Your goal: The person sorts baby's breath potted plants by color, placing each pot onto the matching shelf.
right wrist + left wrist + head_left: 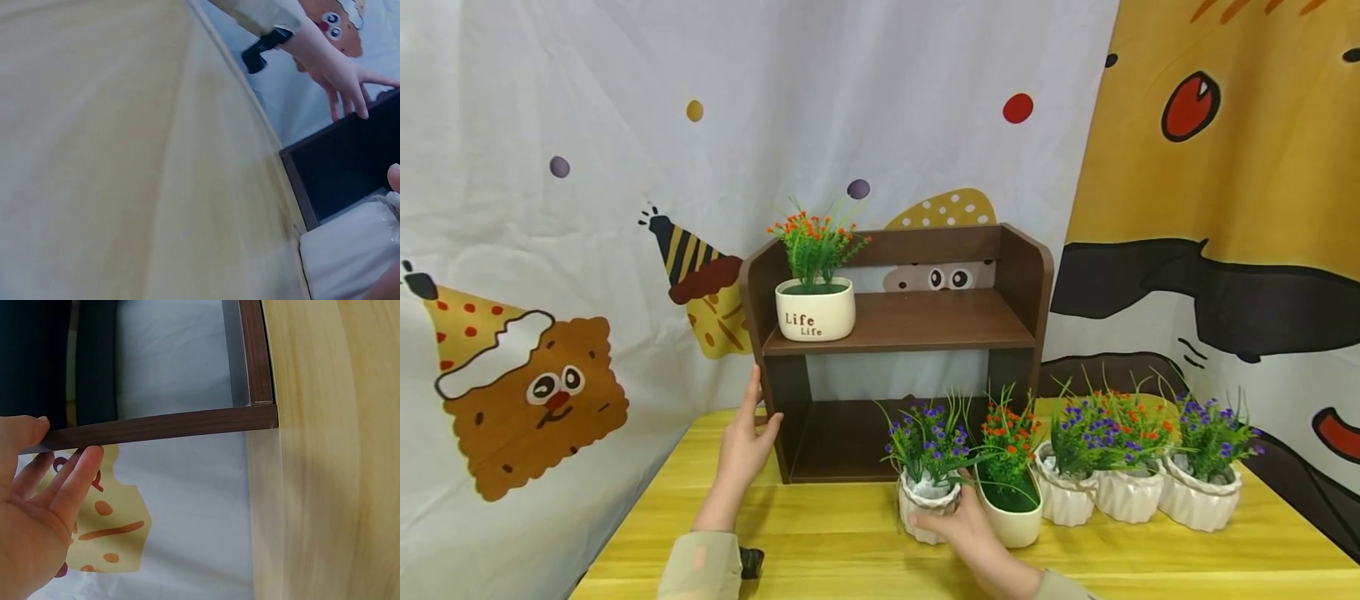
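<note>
A brown two-tier wooden shelf [917, 329] stands at the table's middle. My left hand [747, 446] holds the front edge of its left side panel; in the left wrist view the thumb lies inside and the fingers [80, 481] outside. A white ribbed flowerpot [917, 507] with purple flowers stands before the shelf's lower right part. Around its right side my right hand [966, 532] grips, thumb across the front. The right wrist view shows this pot [350, 253] at the lower right, with only bits of the hand. On the upper tier sits a cream "Life" planter [816, 317] with orange flowers.
Right beside the gripped pot is a cream oval planter [1018, 525] with orange flowers. Farther right stand several white ribbed pots [1201, 500] in a row, their flowers overlapping. Everything rests on a yellow wood-grain table [820, 533]. Behind hangs a cartoon-print curtain [602, 83].
</note>
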### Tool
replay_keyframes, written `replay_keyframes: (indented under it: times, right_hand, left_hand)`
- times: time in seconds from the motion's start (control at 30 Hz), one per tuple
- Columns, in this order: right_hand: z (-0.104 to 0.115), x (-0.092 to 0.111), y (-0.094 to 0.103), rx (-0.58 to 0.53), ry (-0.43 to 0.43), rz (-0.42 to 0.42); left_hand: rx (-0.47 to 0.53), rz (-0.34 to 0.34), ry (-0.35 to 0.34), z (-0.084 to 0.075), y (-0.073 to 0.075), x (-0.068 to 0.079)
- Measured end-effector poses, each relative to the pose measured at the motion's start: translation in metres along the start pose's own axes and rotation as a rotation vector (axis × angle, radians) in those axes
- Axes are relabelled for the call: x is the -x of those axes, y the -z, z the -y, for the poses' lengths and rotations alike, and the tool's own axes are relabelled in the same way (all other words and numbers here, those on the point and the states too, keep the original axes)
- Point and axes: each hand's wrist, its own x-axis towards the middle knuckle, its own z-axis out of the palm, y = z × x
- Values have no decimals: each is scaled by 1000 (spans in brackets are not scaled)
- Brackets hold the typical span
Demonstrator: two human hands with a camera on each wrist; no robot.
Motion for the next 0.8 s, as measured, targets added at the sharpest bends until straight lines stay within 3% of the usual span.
replay_keyframes:
  times: [0.33,0.53,0.8]
  right_hand:
    - [-11,-15,-4,-17,-59,-26]
    - [-14,-18,-5,20,-35,-7]
    - [-18,-20,-8,108,-1,-81]
  left_hand:
    - [-11,-12,-12,0,-1,0]
    - [-1,-10,1,0,0,1]
    - [-8,-7,3,0,-1,0]
